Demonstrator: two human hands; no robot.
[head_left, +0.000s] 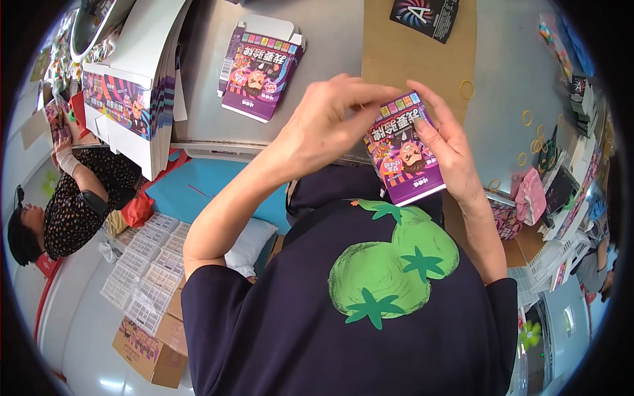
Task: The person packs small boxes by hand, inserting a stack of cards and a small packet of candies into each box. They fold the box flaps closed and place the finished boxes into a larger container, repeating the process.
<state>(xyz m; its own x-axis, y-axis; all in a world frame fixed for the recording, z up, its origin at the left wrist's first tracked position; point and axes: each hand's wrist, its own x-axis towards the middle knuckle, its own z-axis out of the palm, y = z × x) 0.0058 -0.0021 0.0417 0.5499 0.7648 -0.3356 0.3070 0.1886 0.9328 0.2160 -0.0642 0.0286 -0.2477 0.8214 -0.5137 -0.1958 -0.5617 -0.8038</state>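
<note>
While gripping the purple box (406,150) in the right hand (456,152), with thumb on the front and fingers round the side, touches its far end with the left hand (330,119), fingers bent; can't tell whether left is pinching. Holds the box up over the near side of the grey bench (330,39), close to the torso. Can't see inside it.

Shows a second purple box (261,76) on the bench, left of the hands, with white flap out at the far end and barcode on the side. Further left, note a tall printed stack (125,112), probably flattened cartons, blurred at the edges. Under the black pack (426,20), spot a brown cardboard sheet (409,66). Right of it, find loose rubber bands (538,142) and a pink cloth (530,196).

On the floor, see white plastic crates (148,264) next to a carton (148,350). At far left, see another person (92,191) in a dark patterned top and cap.

Read 我要验牌 on both purple boxes, upside down from this view, and a large "A" on the black pack.
</note>
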